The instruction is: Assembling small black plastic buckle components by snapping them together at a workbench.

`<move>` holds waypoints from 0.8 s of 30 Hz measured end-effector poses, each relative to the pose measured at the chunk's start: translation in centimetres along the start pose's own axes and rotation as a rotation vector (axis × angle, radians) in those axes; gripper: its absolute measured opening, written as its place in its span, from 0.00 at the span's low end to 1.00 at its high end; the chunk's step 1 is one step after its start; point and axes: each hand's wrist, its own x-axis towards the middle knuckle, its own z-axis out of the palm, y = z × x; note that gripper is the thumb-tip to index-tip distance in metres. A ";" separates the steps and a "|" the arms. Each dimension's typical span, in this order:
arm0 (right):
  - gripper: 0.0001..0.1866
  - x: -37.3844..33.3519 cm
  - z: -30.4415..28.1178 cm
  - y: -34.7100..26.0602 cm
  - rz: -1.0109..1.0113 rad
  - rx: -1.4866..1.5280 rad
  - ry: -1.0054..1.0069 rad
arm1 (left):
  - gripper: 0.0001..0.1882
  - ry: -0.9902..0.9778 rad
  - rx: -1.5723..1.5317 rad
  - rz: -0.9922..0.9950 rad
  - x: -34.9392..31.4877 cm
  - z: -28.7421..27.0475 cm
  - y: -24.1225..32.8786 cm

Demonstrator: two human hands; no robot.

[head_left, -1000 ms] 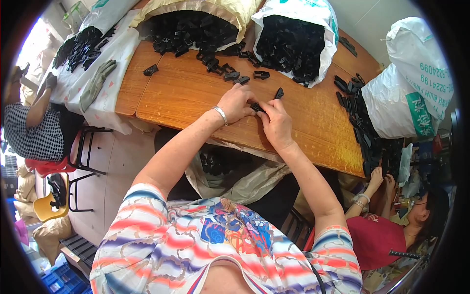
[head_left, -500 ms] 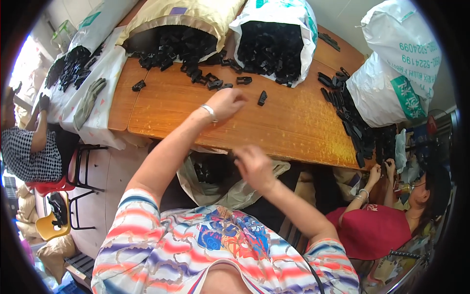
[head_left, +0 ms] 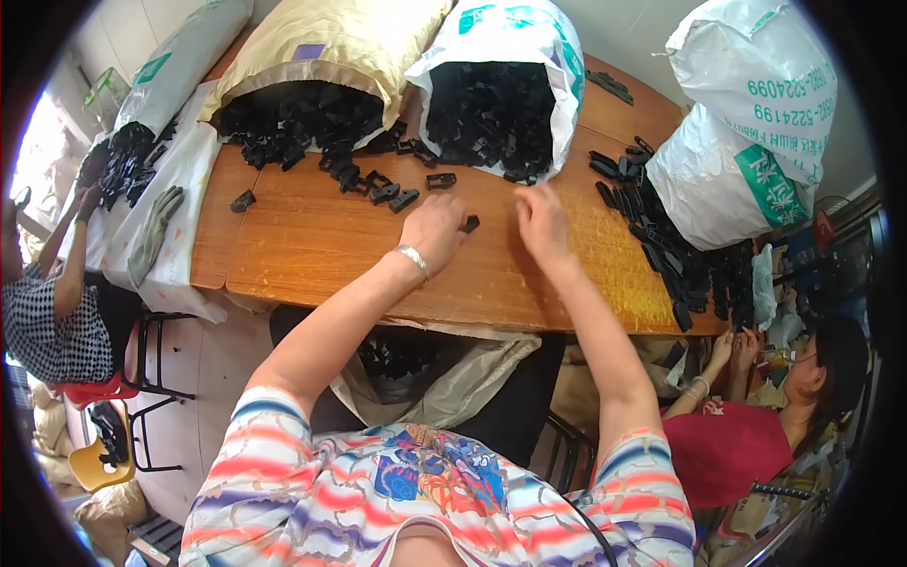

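Note:
My left hand (head_left: 435, 230) is over the middle of the wooden table (head_left: 378, 265), its fingers closed on a small black plastic part (head_left: 470, 224) whose end sticks out at the right. To its right, my right hand (head_left: 545, 225) is raised just in front of the white sack (head_left: 565, 113), fingertips drawn together; anything between them is hidden. Black parts fill this sack's mouth. Beside it, a tan sack (head_left: 378, 28) spills more of them onto the wood, and several loose parts (head_left: 385, 193) lie close to my left hand.
Below the table edge, an open beige bag (head_left: 453, 383) at my lap holds black parts. Black strips (head_left: 661, 250) lie by a tied white sack (head_left: 709, 180) at right, where a person in red (head_left: 727, 444) works. Another person (head_left: 57, 321) sits left, near a grey glove (head_left: 156, 236).
My right hand has gone from above the lap bag up to the white sack. My left hand has closed on the loose black part. The view has shifted slightly.

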 end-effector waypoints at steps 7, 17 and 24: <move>0.19 5.1 3.0 2.7 0.047 -0.237 -0.208 | 0.14 -0.030 0.021 0.103 -3.3 -2.1 -0.5; 0.14 0.6 1.5 -2.0 -0.102 -0.068 -0.232 | 0.17 -0.004 -0.043 0.153 -5.2 -2.3 -0.6; 0.14 -1.4 0.9 -3.7 0.096 0.318 -0.133 | 0.16 0.082 -0.070 0.049 -6.2 -2.2 -1.2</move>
